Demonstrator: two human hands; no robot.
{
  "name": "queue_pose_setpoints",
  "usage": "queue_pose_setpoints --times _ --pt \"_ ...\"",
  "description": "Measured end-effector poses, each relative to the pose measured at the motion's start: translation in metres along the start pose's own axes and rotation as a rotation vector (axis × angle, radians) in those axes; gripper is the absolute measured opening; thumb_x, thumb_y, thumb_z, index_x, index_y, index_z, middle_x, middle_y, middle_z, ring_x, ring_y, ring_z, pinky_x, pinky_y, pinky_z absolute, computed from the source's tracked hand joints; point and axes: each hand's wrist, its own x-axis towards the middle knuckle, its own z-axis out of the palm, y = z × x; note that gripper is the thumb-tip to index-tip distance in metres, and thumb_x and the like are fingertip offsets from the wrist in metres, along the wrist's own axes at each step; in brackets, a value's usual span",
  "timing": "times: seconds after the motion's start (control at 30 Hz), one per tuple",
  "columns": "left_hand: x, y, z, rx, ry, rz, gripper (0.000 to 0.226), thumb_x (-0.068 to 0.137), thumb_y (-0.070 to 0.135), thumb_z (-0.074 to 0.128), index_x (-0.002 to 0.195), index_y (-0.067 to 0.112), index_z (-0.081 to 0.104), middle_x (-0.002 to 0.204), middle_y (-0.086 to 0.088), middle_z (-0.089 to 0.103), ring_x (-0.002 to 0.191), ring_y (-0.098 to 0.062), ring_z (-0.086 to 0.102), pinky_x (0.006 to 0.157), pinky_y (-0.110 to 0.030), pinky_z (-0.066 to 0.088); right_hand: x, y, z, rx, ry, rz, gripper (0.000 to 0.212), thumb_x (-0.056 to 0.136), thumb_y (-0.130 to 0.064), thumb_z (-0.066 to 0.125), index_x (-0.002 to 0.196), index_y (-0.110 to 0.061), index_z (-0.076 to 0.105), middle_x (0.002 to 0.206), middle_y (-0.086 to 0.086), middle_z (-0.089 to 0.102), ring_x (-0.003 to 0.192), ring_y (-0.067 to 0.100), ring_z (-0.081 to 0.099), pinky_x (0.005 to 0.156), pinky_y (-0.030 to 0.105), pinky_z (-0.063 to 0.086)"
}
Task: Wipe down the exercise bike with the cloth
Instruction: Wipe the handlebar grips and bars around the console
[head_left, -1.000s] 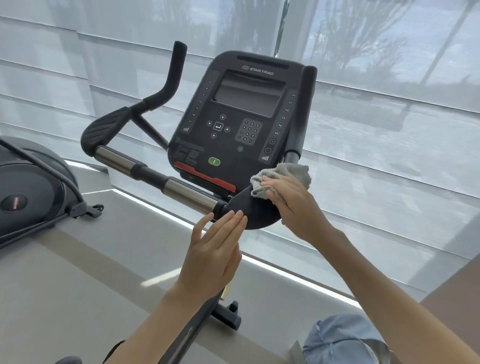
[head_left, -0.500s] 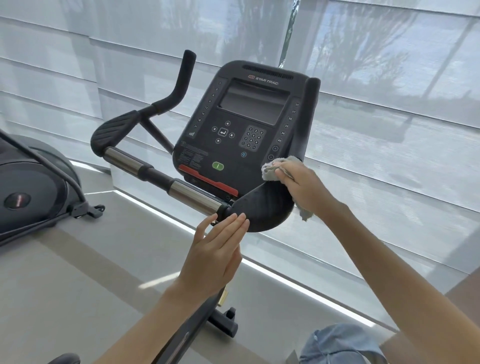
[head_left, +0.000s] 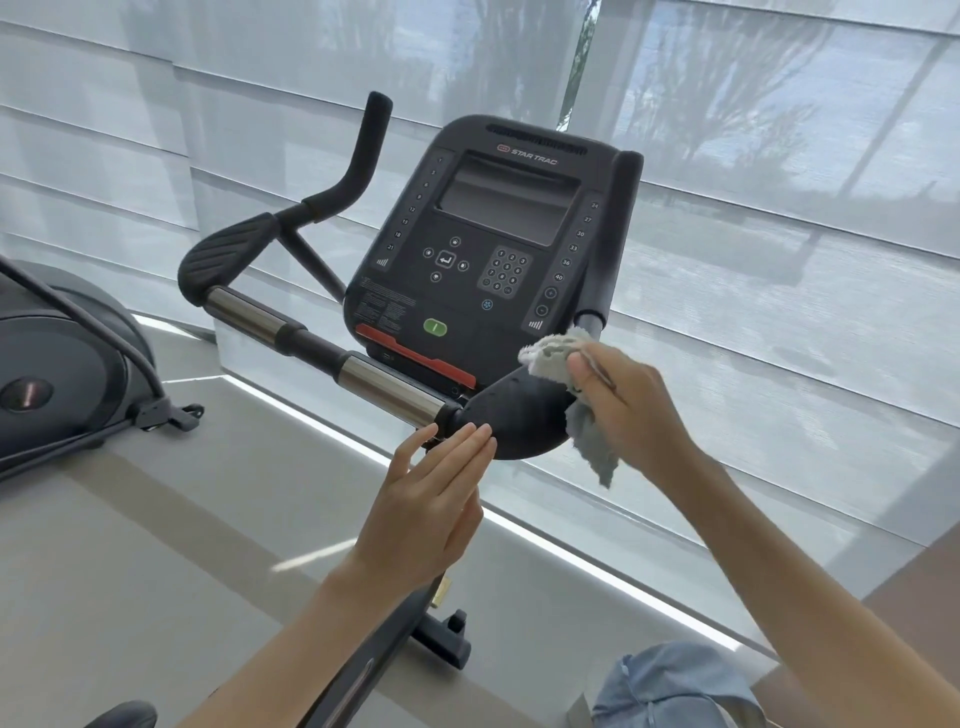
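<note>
1. Bottom edge, right of centre: blue garment (head_left: 670, 691), light denim-coloured fabric, nearest the camera.
2. Bottom centre: exercise bike (head_left: 311, 345). Its dark stem (head_left: 358, 670) rises behind the left forearm, and one base foot (head_left: 447, 644) rests on the pale floor (head_left: 130, 545).
3. left hand (head_left: 431, 499): flat, fingers straight and together, holding nothing. The fingertips lie at the near rim of the right arm pad, beside its joint with the handlebar. Whether they touch it cannot be told.
4. right arm pad (head_left: 514, 415): black, oval, with small dots, at the right end of the handlebar.
5. right hand (head_left: 623, 410): fingers curled over the cloth, holding it against the far right end of the pad.
6. cloth (head_left: 550, 358): pale grey, crumpled. One bunch shows beyond the fingertips, toward the console's lower right corner. A tail hangs below the palm, off the pad's right edge. The middle is hidden under the hand.
7. handlebar (head_left: 384, 387): two chrome sections with a black sleeve between them, running left from the pad to the left arm pad (head_left: 228, 254).
8. console (head_left: 478, 244): black, marked STAR TRAC, with a dark screen, a keypad, a green button and a red strip along the lower edge.
9. upright grips: one to the left (head_left: 363, 156) of the console, one to the right (head_left: 618, 234) just above the cloth.
10. Far left: neighbouring machine (head_left: 57, 374), dark and rounded, well apart from the bike.
11. Background: translucent blinds (head_left: 779, 260) with tree shapes showing through.
</note>
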Motion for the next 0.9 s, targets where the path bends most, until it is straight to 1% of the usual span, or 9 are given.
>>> queue_pose_setpoints --times 0.07,0.13,0.2,0.33,0.5,0.57,0.67,0.77,0.9 --pt "0.000 0.002 0.000 0.011 -0.013 -0.005 0.038 0.093 0.025 0.049 0.121 0.008 0.068 0.129 -0.007 0.063 0.122 -0.020 0.058 0.107 -0.045 0.035 0.026 0.011 -0.012 -0.032 0.095 0.024 0.018 0.100 -0.014 0.045 0.091 -0.022 0.058 0.069 -0.016 0.055 0.058 -0.002 0.055 0.056 0.002 0.036" --pt "0.000 0.003 -0.001 0.016 -0.024 -0.016 0.038 0.093 0.025 0.048 0.121 0.008 0.068 0.130 -0.007 0.063 0.123 -0.020 0.057 0.107 -0.045 0.035 0.047 0.028 -0.009 -0.118 0.054 -0.002 0.021 0.100 -0.018 0.045 0.090 -0.012 0.062 0.082 -0.008 0.058 0.075 0.003 0.053 0.075 0.009 0.041" --pt "-0.001 0.004 -0.002 0.026 -0.034 -0.023 0.038 0.093 0.024 0.048 0.122 0.009 0.068 0.130 -0.007 0.062 0.124 -0.020 0.057 0.107 -0.045 0.035 0.053 0.048 0.009 -0.195 -0.091 -0.044 0.027 0.097 -0.020 0.044 0.091 -0.005 0.065 0.097 -0.003 0.063 0.097 0.013 0.054 0.092 0.026 0.040" --pt "0.000 0.008 -0.003 0.041 -0.036 -0.039 0.041 0.100 0.026 0.037 0.122 0.008 0.067 0.130 -0.007 0.062 0.123 -0.020 0.058 0.106 -0.046 0.036 0.033 0.053 0.034 -0.282 -0.114 -0.097 0.037 0.096 -0.028 0.039 0.108 -0.009 0.069 0.115 0.002 0.067 0.116 0.021 0.053 0.103 0.031 0.033" --pt "-0.001 0.014 -0.001 0.053 -0.022 -0.062 0.043 0.102 0.025 0.033 0.124 0.004 0.064 0.131 -0.009 0.062 0.125 -0.021 0.056 0.108 -0.046 0.035 -0.009 0.030 0.045 -0.178 -0.110 -0.236 0.036 0.099 -0.028 0.037 0.108 -0.011 0.068 0.116 -0.001 0.068 0.118 0.016 0.055 0.106 0.037 0.036" --pt "-0.002 0.017 0.000 0.065 -0.017 -0.072 0.043 0.103 0.025 0.033 0.125 0.003 0.063 0.131 -0.010 0.061 0.126 -0.022 0.055 0.109 -0.045 0.034 -0.020 0.022 0.041 -0.093 -0.171 -0.277 0.030 0.100 -0.024 0.041 0.108 -0.012 0.068 0.114 -0.012 0.065 0.114 0.003 0.054 0.104 0.027 0.036" --pt "-0.004 0.021 0.001 0.070 -0.029 -0.097 0.045 0.104 0.029 0.030 0.127 0.006 0.061 0.133 -0.009 0.059 0.125 -0.024 0.056 0.106 -0.047 0.036 -0.010 0.015 0.010 0.074 -0.118 -0.160 0.024 0.099 -0.017 0.044 0.105 -0.015 0.067 0.095 -0.036 0.053 0.090 -0.007 0.056 0.080 0.010 0.039" --pt "-0.002 0.022 -0.001 0.105 -0.056 -0.119 0.045 0.105 0.029 0.029 0.129 0.007 0.060 0.135 -0.009 0.059 0.125 -0.024 0.056 0.105 -0.048 0.038 0.020 0.024 -0.022 0.060 0.055 -0.160 0.024 0.098 -0.016 0.045 0.106 -0.010 0.067 0.088 -0.025 0.055 0.073 0.000 0.054 0.073 0.020 0.043" --pt "-0.002 0.027 -0.004 0.102 -0.072 -0.151 0.046 0.105 0.029 0.028 0.130 0.008 0.060 0.135 -0.008 0.058 0.126 -0.022 0.056 0.107 -0.046 0.037 0.058 0.062 -0.020 -0.149 -0.033 -0.203 0.033 0.100 -0.025 0.040 0.104 -0.009 0.068 0.100 -0.011 0.058 0.091 0.013 0.055 0.090 0.037 0.044"
